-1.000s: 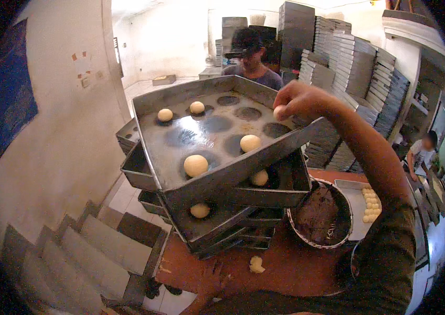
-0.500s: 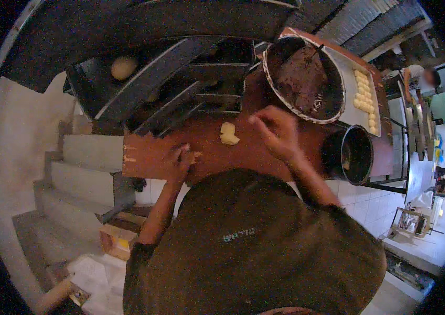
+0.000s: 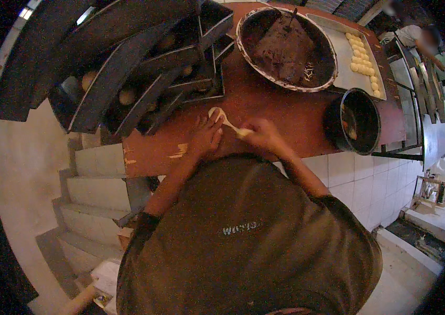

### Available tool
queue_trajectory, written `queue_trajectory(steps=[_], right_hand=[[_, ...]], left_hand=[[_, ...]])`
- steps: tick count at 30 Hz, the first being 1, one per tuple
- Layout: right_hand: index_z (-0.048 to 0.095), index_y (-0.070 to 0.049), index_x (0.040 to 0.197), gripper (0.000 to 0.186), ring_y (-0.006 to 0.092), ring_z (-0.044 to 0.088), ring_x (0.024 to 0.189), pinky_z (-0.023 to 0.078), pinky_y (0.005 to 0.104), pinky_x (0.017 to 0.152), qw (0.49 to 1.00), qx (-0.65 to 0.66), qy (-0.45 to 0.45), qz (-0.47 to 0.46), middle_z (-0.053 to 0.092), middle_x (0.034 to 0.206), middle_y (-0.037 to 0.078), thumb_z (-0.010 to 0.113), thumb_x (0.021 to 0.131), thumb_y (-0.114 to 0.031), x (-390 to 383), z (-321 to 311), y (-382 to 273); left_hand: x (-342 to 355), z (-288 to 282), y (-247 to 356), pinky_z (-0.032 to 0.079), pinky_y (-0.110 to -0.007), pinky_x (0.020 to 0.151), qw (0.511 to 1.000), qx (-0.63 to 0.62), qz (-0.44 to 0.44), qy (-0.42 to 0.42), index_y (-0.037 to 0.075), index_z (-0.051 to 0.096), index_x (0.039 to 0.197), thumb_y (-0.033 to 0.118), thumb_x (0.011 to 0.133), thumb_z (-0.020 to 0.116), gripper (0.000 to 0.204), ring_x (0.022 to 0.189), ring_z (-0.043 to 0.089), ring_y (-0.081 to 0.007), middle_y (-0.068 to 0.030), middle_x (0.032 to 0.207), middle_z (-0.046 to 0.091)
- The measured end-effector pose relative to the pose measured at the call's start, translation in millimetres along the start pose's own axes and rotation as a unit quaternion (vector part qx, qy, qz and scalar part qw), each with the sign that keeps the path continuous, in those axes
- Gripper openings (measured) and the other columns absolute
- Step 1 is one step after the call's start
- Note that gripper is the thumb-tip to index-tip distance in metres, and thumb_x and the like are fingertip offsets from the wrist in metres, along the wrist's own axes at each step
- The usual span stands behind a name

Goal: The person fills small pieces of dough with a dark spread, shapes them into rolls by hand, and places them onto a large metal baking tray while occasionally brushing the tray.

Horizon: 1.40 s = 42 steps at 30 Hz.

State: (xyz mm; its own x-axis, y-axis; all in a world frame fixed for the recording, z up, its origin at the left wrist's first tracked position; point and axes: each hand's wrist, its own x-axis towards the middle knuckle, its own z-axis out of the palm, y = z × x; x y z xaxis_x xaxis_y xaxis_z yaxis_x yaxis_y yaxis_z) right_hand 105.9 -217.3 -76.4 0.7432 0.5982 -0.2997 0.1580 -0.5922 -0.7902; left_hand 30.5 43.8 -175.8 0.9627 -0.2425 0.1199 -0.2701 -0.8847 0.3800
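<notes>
A pale piece of dough point(image 3: 228, 124) is stretched between my two hands, just above the reddish-brown tabletop. My left hand point(image 3: 206, 136) holds its wider end, with the fingers curled over it. The other end narrows to a thin strand, pinched in the closed fingers of my right hand point(image 3: 264, 135). Part of the dough is hidden under my left fingers.
A large round pan point(image 3: 332, 79) with a dark brown mass stands beyond my right hand. Nearby are a black bucket point(image 3: 375, 126) and a metal tray point(image 3: 340, 79) with rows of dough balls. Dark metal pans point(image 3: 143, 100), some holding round dough, crowd the left.
The dough lay alone on the table between my hands. Both hands have come together, taken hold of it and drawn it out. The view has shifted too.
</notes>
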Motion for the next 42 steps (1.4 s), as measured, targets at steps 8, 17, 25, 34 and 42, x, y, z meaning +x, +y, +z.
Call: queue_trajectory(steps=[8,17,25,34,42], right_hand=[[0.065,-0.008,0.12,0.034,0.0358,0.069,0.093,0.055,0.0479,0.081,0.932,-0.061,0.227,-0.275,0.071,0.102,0.016,0.069,0.089,-0.02,-48.1,-31.3,-93.0],[0.074,-0.011,0.093,0.017,0.04,0.072,0.073,0.058,0.0518,0.066,0.851,-0.477,0.21,-0.069,0.073,0.083,0.018,0.061,0.089,-0.022,48.3,-197.5,-70.9],[0.077,-0.011,0.089,0.015,0.0368,0.073,0.08,0.059,0.0479,0.07,0.833,-0.539,0.107,-0.059,0.074,0.087,0.017,0.068,0.084,-0.022,66.1,-219.1,-81.7],[0.073,-0.018,0.12,0.034,0.0353,0.069,0.082,0.055,0.044,0.07,0.871,-0.374,0.202,-0.247,0.072,0.094,0.011,0.07,0.085,-0.02,61.8,-221.7,-13.5],[0.078,-0.005,0.106,0.03,0.0282,0.075,0.082,0.058,0.0358,0.077,0.985,-0.055,0.015,-0.164,0.077,0.093,0.015,0.066,0.082,-0.018,59.1,-225.1,12.1]], left_hand=[[5.3,-92.6,115.0,0.044,-0.039,0.108,0.624,-0.728,-0.263,0.107,0.005,0.046,0.15,0.033,0.105,0.053,0.053,0.122,0.059,-0.0247,-0.0146,0.142,0.058],[-76.1,-86.7,1.2,0.044,-0.043,0.108,0.984,-0.052,-0.158,-0.066,0.007,0.04,0.154,0.035,0.098,0.063,0.067,0.123,0.058,-0.0386,-0.0226,0.14,0.058],[-122.2,-6.2,-36.1,0.036,-0.054,0.113,0.982,-0.018,-0.183,0.034,0.007,0.04,0.153,0.047,0.097,0.06,0.072,0.131,0.049,-0.0492,-0.0264,0.15,0.047],[-84.3,-69.6,16.9,0.037,-0.05,0.115,0.99,0.068,-0.104,0.06,0.004,0.047,0.148,0.035,0.098,0.061,0.061,0.132,0.05,-0.0438,-0.0244,0.152,0.046],[-153.1,-2.2,-48.9,0.042,-0.04,0.11,0.865,-0.395,-0.29,0.111,0.001,0.051,0.143,0.021,0.099,0.062,0.05,0.13,0.053,-0.0296,-0.0189,0.145,0.054]])
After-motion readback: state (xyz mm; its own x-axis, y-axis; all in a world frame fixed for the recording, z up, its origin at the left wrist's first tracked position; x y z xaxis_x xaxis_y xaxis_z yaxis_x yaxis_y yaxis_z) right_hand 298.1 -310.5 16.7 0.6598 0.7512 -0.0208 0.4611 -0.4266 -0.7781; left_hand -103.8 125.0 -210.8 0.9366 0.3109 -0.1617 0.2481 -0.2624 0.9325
